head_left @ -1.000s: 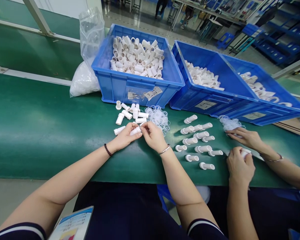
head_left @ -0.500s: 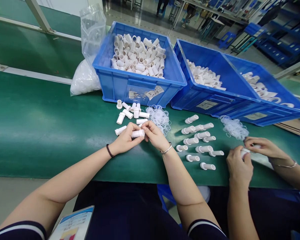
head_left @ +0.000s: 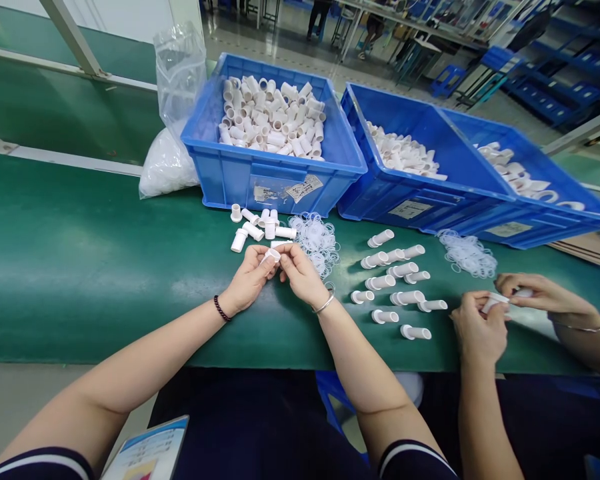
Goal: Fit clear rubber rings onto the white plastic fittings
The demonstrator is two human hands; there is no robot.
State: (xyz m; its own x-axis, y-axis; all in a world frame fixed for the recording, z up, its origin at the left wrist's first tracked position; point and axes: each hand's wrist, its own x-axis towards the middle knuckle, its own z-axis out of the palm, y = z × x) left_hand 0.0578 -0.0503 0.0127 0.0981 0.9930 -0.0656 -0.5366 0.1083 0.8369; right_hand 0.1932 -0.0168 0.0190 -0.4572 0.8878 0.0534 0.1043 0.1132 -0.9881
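1. Left hand: thumb and fingers closed around a white fitting, held between both hands over the green table.
2. Right hand: fingers bunched at the fitting's side — I cannot tell whether they pinch anything.
3. The fitting looks light, stiff and smooth, perhaps slippery — best held round its tube.
4. Just beyond lie loose fittings beside clear rings, probably soft and springy.
5. Behind, a blue bin holds more.

I see the white tube tipped more upright between the left hand and right hand; a co-worker's right hand has left the clear rings.
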